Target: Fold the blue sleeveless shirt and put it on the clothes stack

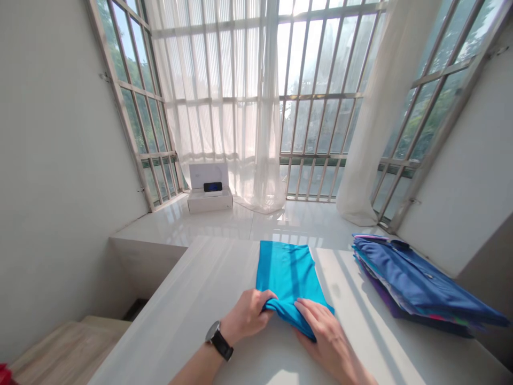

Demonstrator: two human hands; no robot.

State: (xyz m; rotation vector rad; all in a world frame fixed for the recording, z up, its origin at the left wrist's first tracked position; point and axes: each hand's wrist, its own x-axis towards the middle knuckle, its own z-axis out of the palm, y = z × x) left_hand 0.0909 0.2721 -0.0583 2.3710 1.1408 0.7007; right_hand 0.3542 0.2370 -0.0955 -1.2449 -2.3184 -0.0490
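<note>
On the table (192,299), the left hand (248,313) is pinching the cloth (286,267) at its near-left edge; the right hand (325,327) is lying over the near-right part, its grip unclear. Keeping the 2 hands level is probably limiting creases.

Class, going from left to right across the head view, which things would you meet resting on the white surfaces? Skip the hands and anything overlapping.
Open white box → bright blue cloth → stack of folded garments.

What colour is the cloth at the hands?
The cloth is plain bright turquoise-blue; the darker bands look like shadows. It shows best in the head view.
</note>
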